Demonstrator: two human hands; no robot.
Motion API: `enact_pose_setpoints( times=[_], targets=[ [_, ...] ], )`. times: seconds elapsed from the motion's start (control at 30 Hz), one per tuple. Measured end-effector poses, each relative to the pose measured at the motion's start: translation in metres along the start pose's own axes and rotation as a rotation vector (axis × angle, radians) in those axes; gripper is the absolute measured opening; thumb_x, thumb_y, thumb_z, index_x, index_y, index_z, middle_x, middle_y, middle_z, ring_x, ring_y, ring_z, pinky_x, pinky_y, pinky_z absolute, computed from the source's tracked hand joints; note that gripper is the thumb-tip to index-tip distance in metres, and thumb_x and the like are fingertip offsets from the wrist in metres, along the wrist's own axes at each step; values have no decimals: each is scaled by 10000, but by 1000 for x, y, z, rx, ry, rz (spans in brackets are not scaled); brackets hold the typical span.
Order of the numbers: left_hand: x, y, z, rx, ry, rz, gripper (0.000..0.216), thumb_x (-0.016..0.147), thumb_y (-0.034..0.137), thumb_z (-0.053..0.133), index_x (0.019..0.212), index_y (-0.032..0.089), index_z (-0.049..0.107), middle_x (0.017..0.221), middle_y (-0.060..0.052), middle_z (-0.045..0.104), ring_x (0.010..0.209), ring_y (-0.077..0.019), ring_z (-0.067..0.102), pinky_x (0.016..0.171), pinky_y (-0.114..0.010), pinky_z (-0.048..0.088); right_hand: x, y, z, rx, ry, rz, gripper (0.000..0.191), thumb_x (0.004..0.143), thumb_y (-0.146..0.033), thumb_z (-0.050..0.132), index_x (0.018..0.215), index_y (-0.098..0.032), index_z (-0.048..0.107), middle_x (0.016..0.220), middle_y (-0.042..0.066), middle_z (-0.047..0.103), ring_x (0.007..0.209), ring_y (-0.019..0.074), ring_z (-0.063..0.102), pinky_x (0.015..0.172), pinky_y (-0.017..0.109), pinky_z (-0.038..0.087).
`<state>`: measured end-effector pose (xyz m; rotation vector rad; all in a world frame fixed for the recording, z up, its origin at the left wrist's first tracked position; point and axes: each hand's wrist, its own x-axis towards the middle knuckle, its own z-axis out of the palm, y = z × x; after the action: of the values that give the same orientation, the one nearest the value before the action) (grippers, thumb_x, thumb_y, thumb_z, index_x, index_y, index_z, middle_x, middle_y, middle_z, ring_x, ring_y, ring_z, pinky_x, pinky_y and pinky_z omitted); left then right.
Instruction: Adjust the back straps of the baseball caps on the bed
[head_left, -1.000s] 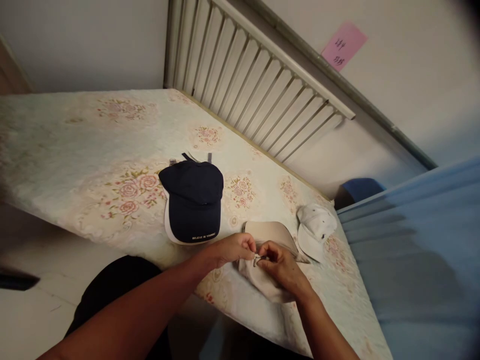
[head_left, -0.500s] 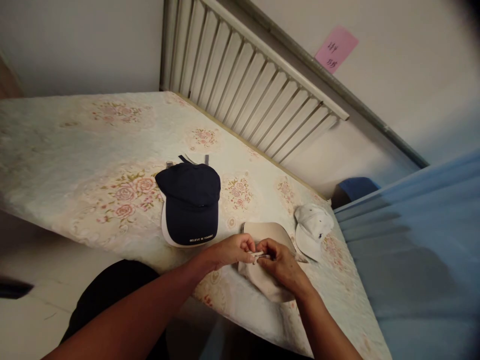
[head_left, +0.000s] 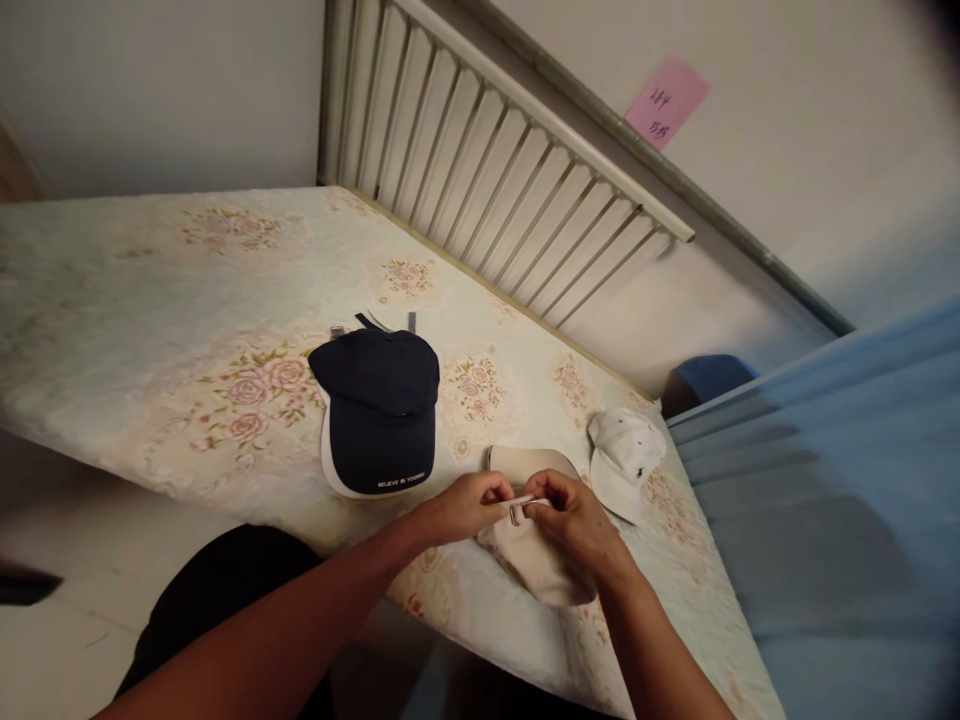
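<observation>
A beige cap lies on the floral-covered surface, its brim pointing away from me. My left hand pinches one side of the cap's back strap. On the other side, my right hand pinches the strap beside a small metal buckle. Fingers of both hands partly hide the strap and the brim. To the left sits a navy cap with lettering on its brim, stacked over a white one. A white cap with a small dark emblem rests at the right.
The floral cover spreads over a bed-like surface. A pale radiator runs along the wall behind it. Blue curtain fabric hangs on the right, near a dark blue object. A pink note is stuck on the wall.
Both hands have shifted slightly on the beige cap's strap, and the metal buckle now shows more clearly between them. The other caps stay where they were; the view moved a little.
</observation>
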<state>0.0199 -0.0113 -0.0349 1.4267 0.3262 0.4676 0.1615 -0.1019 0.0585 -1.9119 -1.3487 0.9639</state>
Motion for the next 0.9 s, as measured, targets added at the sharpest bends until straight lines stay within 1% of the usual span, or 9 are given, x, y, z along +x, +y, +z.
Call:
enact_pose_setpoints(
  times=[0.1, 0.17, 0.23, 0.4, 0.57, 0.67, 0.8, 0.9],
  targets=[
    [-1, 0, -3, -50, -110, 13, 155, 766, 286, 560, 826, 143, 562, 715, 32, 496, 653, -89, 426, 593, -214, 308, 2, 3, -2, 47, -7, -6, 94, 720, -200, 602, 813, -196, 593, 737, -29, 575, 655, 110, 489, 596, 239, 357],
    [-1, 0, -4, -101, -182, 17, 151, 768, 290, 562, 814, 147, 552, 704, 40, 474, 638, -83, 402, 583, -212, 289, 3, 6, -3, 71, -19, -3, 121, 720, -214, 615, 840, -199, 602, 770, -20, 595, 670, 113, 507, 610, 242, 371],
    [-2, 1, -4, -113, -216, 2, 175, 771, 321, 571, 785, 150, 539, 686, 46, 444, 624, -80, 374, 568, -211, 267, 3, 7, -2, 90, -30, 8, 144, 719, -227, 627, 860, -202, 608, 788, -15, 608, 672, 115, 519, 618, 244, 382],
    [-5, 4, -2, -44, -194, -51, 260, 757, 407, 589, 739, 158, 515, 683, 38, 442, 627, -91, 370, 558, -220, 256, 3, 9, 3, 140, -75, 2, 162, 733, -270, 628, 875, -196, 610, 787, 1, 624, 707, 136, 555, 672, 268, 419],
    [-6, 4, 0, -46, -158, -82, 241, 738, 388, 581, 724, 161, 502, 668, 41, 421, 616, -93, 352, 552, -224, 245, 3, 11, 3, 110, -105, 13, 192, 745, -286, 622, 914, -196, 605, 820, 9, 634, 727, 143, 564, 677, 275, 426],
    [-6, 4, 0, -28, -171, -80, 243, 749, 396, 568, 746, 156, 529, 666, 41, 418, 617, -94, 353, 554, -227, 240, 1, 13, 3, 122, -136, 25, 213, 732, -266, 635, 933, -204, 601, 835, 2, 636, 731, 141, 564, 669, 269, 422],
    [-6, 0, 0, 9, -236, -78, 287, 759, 446, 566, 753, 160, 540, 657, 46, 401, 600, -91, 343, 542, -231, 233, 0, 14, 7, 90, -95, 2, 204, 720, -253, 639, 916, -203, 612, 807, -8, 636, 729, 142, 568, 672, 267, 417],
    [-7, -4, 1, 53, -215, -87, 244, 757, 403, 559, 715, 167, 510, 636, 51, 369, 584, -87, 325, 534, -231, 230, 0, 12, 11, 30, -76, -30, 171, 720, -215, 618, 890, -201, 627, 834, -6, 648, 758, 142, 572, 689, 261, 412]
  ],
)
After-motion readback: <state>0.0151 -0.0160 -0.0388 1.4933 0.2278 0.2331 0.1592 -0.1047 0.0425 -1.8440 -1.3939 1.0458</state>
